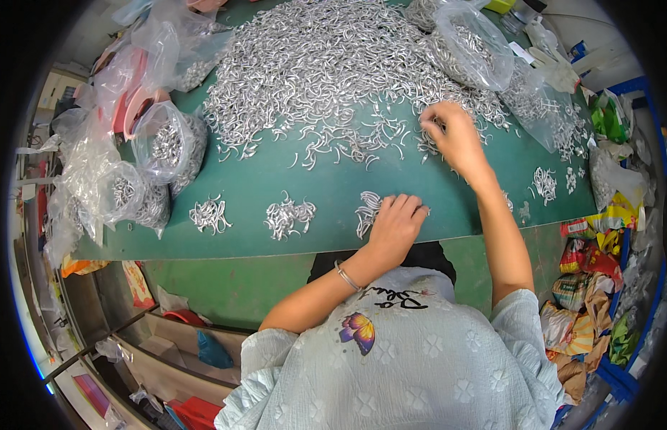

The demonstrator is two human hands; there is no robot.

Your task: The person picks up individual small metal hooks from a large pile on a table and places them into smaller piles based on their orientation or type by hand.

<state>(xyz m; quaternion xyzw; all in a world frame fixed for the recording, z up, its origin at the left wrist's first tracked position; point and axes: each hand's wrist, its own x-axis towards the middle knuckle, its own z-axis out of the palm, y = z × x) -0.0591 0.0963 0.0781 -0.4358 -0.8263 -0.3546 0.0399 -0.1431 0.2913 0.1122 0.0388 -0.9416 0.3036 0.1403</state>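
Small curved silvery metal pieces [312,61] are heaped across the far part of the green table. My right hand [454,136] is at the heap's near right edge, thumb and fingers curled in a pinch; whatever lies between the fingertips is too small to make out. Palm down near the front edge, my left hand [398,226] lies against a small pile of the pieces [367,213], its fingers stretched forward and slightly bent. To its left are two more small piles, a middle one [289,215] and a far left one [210,215].
Clear plastic bags of metal pieces stand at the left [165,147] and at the back right [473,46]. Another small pile [544,184] lies at the right. Colourful packages [588,269] fill a blue rack on the right; wooden shelving [176,351] stands lower left.
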